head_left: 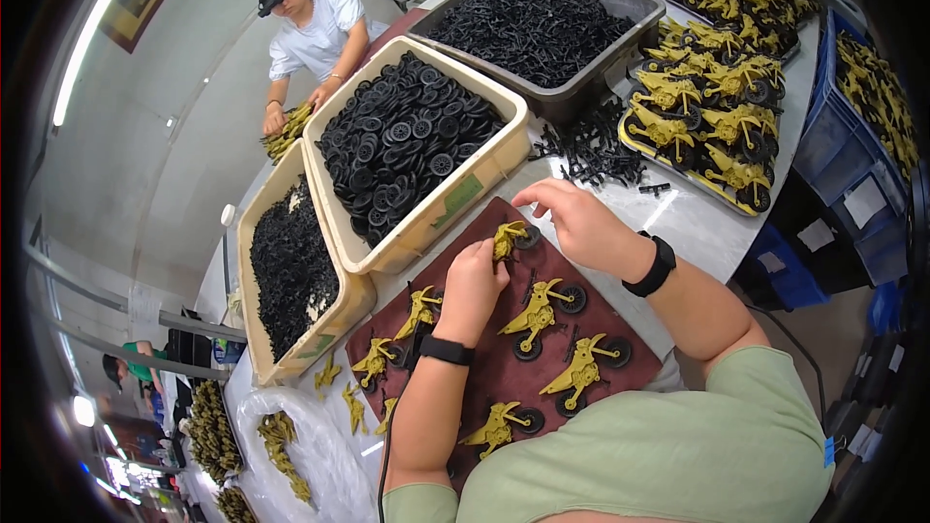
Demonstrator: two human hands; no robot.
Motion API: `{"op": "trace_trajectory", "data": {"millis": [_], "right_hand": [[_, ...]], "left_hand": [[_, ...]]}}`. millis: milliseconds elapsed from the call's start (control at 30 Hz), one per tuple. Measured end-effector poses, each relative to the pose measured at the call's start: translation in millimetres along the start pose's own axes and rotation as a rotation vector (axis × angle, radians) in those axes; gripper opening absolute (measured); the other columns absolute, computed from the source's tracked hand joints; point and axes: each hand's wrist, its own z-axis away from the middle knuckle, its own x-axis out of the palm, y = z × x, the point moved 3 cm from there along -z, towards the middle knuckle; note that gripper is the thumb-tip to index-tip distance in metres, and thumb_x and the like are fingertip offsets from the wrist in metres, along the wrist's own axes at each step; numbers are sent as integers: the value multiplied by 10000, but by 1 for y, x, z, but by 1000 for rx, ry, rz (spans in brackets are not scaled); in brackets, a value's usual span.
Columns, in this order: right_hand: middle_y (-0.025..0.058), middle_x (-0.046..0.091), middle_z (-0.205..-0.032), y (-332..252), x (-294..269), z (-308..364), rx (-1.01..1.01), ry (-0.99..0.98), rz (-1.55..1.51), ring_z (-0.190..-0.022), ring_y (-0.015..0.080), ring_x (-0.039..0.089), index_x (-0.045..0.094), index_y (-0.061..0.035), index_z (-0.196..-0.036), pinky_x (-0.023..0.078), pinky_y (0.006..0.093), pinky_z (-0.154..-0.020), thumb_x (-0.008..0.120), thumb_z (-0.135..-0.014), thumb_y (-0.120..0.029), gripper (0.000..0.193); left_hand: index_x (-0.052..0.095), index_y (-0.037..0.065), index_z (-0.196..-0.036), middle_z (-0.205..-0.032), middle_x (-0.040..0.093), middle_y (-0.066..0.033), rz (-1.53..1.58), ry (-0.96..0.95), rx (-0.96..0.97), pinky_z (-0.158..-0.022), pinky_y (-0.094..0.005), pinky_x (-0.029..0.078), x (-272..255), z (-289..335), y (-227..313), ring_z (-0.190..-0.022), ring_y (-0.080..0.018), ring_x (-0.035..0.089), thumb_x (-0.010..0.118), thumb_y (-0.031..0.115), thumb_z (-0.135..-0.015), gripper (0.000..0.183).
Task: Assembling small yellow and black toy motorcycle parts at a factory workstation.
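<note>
My left hand (470, 291) is closed around a yellow toy motorcycle (504, 241) at the far edge of a dark red mat (513, 380). A black wheel shows at that toy's right end. Just beyond and to the right, my right hand (584, 224) hovers with fingers curved and apart, and nothing shows in it. Nearer to me on the mat lie several more yellow toy motorcycles (535, 314) with black wheels. Some of them sit beneath or beside my left forearm.
Beyond the mat stand a cream bin of black wheels (402, 136), a cream bin of small black parts (291, 271) and a grey bin of black parts (533, 29). Loose black parts (605, 140) lie beside a tray of toy motorcycles (712, 116). A co-worker (315, 39) handles yellow pieces.
</note>
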Motion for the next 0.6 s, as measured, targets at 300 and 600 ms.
{"op": "trace_trajectory", "data": {"millis": [300,600], "right_hand": [[85,673,-971,-18,19,8,246,-391,-588,-888,134,645,566,21,-1117,518,279,-782,695,-823,-27,325],[91,564,-1093,-57,33,26,83,-324,-623,-1035,154,578,557,9,-1106,512,271,-841,668,-832,39,297]], "left_hand": [[638,-38,-969,-733,641,-153,497,-328,-477,-611,-328,480,-82,24,51,-642,-266,625,614,119,-826,214],[657,-25,-1019,-853,633,-122,261,336,-199,-661,-294,491,-106,64,90,-730,-237,610,764,87,-764,298]]}}
